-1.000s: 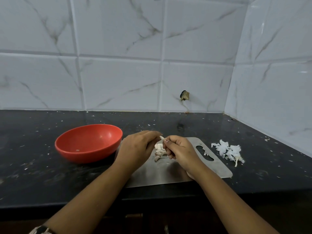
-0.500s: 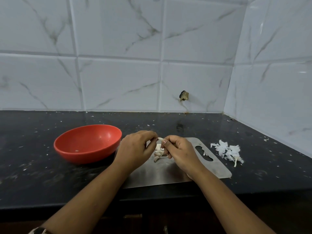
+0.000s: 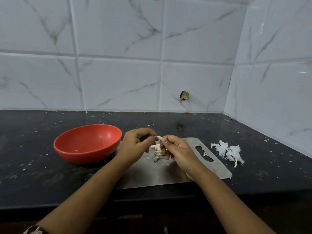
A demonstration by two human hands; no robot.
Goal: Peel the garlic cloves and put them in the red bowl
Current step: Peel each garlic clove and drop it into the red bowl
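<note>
A small white garlic clove (image 3: 159, 137) is pinched between the fingertips of my left hand (image 3: 135, 146) and my right hand (image 3: 177, 150), a little above a steel cutting board (image 3: 217, 168). Under the hands, several loose cloves (image 3: 157, 153) lie on the board. The red bowl (image 3: 87, 143) stands on the black counter just left of my left hand; inside it I see only a tiny pale speck.
A heap of white garlic skins with a stalk (image 3: 228, 152) lies on the counter right of the board. Small skin flakes dot the black counter (image 3: 33, 166). White tiled walls close the back and the right corner. The counter's front edge runs below my forearms.
Both hands stay together over the board, shifting only slightly as the fingers work on the clove. The bowl and skins have not moved.
</note>
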